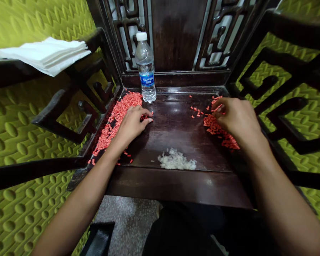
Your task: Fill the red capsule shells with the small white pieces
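My left hand (133,122) is at the right edge of a long heap of small red tube-like pieces (109,128) on the dark wooden seat. Its fingers are curled, with a few red pieces showing between them and the thumb. Over a smaller heap of the same red pieces (212,124) on the right is my right hand (237,115). The fingers there are bent in toward the thumb, and whatever lies between them is hidden. Between the hands, at the seat's front edge, lies a small pile of whitish translucent pieces (177,160).
A clear water bottle (145,67) with a white cap stands upright behind my left hand. White folded napkins (45,53) rest on the left armrest. Carved dark armrests (280,103) flank the seat, with a panelled backrest (176,35) behind. Green textured covering (10,135) shows beyond.
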A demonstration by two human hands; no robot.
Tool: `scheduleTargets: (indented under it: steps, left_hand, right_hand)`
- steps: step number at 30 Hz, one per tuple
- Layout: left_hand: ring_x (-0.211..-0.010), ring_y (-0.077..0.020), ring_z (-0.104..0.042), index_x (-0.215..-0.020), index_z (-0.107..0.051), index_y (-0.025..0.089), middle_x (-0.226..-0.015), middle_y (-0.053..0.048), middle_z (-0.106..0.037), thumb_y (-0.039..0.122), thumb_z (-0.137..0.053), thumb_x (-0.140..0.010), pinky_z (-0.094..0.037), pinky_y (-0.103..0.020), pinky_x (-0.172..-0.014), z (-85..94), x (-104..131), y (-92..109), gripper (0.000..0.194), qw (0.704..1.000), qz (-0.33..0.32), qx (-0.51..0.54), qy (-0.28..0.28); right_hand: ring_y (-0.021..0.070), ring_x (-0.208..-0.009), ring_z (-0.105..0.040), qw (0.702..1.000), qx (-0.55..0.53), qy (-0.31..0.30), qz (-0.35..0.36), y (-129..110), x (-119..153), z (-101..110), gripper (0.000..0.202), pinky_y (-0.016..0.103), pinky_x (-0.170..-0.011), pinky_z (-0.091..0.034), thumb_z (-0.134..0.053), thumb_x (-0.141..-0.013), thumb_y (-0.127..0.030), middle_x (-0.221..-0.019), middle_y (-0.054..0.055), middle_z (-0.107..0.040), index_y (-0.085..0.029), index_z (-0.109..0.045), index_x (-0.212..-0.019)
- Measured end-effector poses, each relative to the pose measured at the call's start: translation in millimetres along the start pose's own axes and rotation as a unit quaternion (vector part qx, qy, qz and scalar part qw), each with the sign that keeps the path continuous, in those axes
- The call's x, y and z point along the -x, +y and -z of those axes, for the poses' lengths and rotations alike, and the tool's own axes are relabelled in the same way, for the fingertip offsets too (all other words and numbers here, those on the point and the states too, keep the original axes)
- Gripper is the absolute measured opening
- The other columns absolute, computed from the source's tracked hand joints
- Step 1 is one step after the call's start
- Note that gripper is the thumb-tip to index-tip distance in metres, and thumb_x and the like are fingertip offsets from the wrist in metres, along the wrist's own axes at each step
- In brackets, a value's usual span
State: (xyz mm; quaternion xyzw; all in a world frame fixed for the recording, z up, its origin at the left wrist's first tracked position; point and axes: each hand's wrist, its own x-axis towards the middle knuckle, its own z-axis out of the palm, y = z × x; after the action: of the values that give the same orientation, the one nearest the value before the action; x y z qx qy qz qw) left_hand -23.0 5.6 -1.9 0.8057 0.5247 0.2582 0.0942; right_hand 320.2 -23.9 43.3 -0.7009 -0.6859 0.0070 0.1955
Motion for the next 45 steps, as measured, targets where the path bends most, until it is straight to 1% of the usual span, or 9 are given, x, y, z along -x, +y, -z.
scheduleTargets:
  steps: [5,10,13,18,22,26,33,39,45]
  left_hand:
    - [-0.106,-0.0285,-0.064,-0.094,-0.077,0.020,-0.105,-0.008,-0.071,0.019,-0.075,-0.093,-0.049,-0.045,-0.105,-6.2,-0.5,0.2,0.003,1.000,-0.005,0.003,-0.019]
    - [-0.105,-0.0283,-0.064,-0.090,-0.075,0.020,-0.103,-0.009,-0.069,0.015,-0.069,-0.094,-0.050,-0.044,-0.104,-7.2,-0.9,-0.6,0.008,0.999,-0.014,0.014,-0.027]
    - [-0.104,-0.0282,-0.065,-0.090,-0.072,0.019,-0.101,-0.009,-0.070,0.017,-0.068,-0.095,-0.050,-0.044,-0.103,-5.6,-1.4,1.7,0.007,0.999,-0.030,0.025,-0.016]
    - [-0.095,-0.0269,-0.066,-0.092,-0.070,0.021,-0.096,-0.008,-0.073,0.017,-0.066,-0.095,-0.052,-0.042,-0.094,-2.7,-2.8,9.6,0.006,0.998,-0.030,0.049,-0.003]
    - [-0.094,-0.0259,-0.068,-0.093,-0.071,0.021,-0.097,-0.007,-0.076,0.017,-0.065,-0.094,-0.052,-0.041,-0.091,-1.9,-3.1,14.3,0.007,0.997,-0.030,0.066,0.004]
    - [-0.094,-0.0258,-0.068,-0.092,-0.072,0.021,-0.097,-0.008,-0.076,0.017,-0.066,-0.093,-0.052,-0.040,-0.090,-2.8,-3.3,14.8,0.007,0.997,-0.025,0.069,0.010]
    - [-0.090,-0.0252,-0.069,-0.091,-0.072,0.021,-0.095,-0.007,-0.078,0.019,-0.067,-0.093,-0.052,-0.040,-0.088,-3.8,-3.1,15.7,0.006,0.997,-0.024,0.077,0.005]
    - [-0.091,-0.0254,-0.070,-0.091,-0.072,0.021,-0.096,-0.007,-0.079,0.020,-0.067,-0.093,-0.051,-0.039,-0.087,-1.1,-2.5,19.7,0.006,0.996,-0.027,0.084,-0.001]
    - [-0.090,-0.0252,-0.069,-0.090,-0.073,0.020,-0.095,-0.007,-0.077,0.018,-0.068,-0.093,-0.050,-0.038,-0.086,-0.5,-2.1,23.2,0.006,0.996,-0.021,0.091,-0.008]
  right_hand:
    - [0.0226,-0.080,-0.070,0.974,-0.172,-0.096,0.114,-24.9,6.1,-13.7,0.015,0.033,-0.075,-0.047,-0.078,-0.083,-0.008,-0.089,0.007,-0.079,-0.020,-0.078,-0.090]
    - [0.0189,-0.086,-0.070,0.865,-0.305,-0.249,0.311,-68.1,32.5,-37.3,0.006,0.030,-0.078,-0.052,-0.082,-0.091,-0.019,-0.094,0.003,-0.077,-0.021,-0.077,-0.091]
    - [0.0185,-0.090,-0.068,0.836,-0.312,-0.280,0.354,-86.2,47.6,-47.2,0.005,0.031,-0.083,-0.051,-0.081,-0.094,-0.016,-0.099,0.005,-0.076,-0.019,-0.076,-0.095]
    - [0.0212,-0.100,-0.064,0.832,-0.288,-0.287,0.378,-101.4,63.9,-54.0,0.008,0.033,-0.090,-0.046,-0.079,-0.099,-0.021,-0.106,0.006,-0.074,-0.018,-0.074,-0.106]
    - [0.0244,-0.103,-0.059,0.861,-0.242,-0.249,0.370,-111.4,75.3,-54.6,0.015,0.035,-0.090,-0.040,-0.079,-0.100,-0.029,-0.110,0.007,-0.072,-0.019,-0.073,-0.109]
    - [0.0247,-0.100,-0.057,0.869,-0.201,-0.247,0.379,-118.7,82.9,-56.1,0.006,0.036,-0.087,-0.035,-0.070,-0.106,-0.025,-0.110,0.007,-0.072,-0.020,-0.072,-0.105]
    - [0.0226,-0.094,-0.054,0.858,-0.191,-0.220,0.423,-117.3,84.1,-58.9,0.013,0.035,-0.082,-0.032,-0.057,-0.108,-0.012,-0.106,0.007,-0.071,-0.019,-0.066,-0.102]
    - [0.0199,-0.096,-0.060,0.838,-0.293,-0.285,0.362,-99.8,60.4,-51.5,0.011,0.031,-0.086,-0.042,-0.069,-0.102,-0.012,-0.100,0.004,-0.069,-0.019,-0.066,-0.094]
    - [0.0233,-0.101,-0.061,0.824,-0.224,-0.333,0.400,-93.9,52.4,-45.1,0.007,0.035,-0.091,-0.042,-0.081,-0.096,-0.018,-0.101,0.005,-0.072,-0.020,-0.075,-0.093]
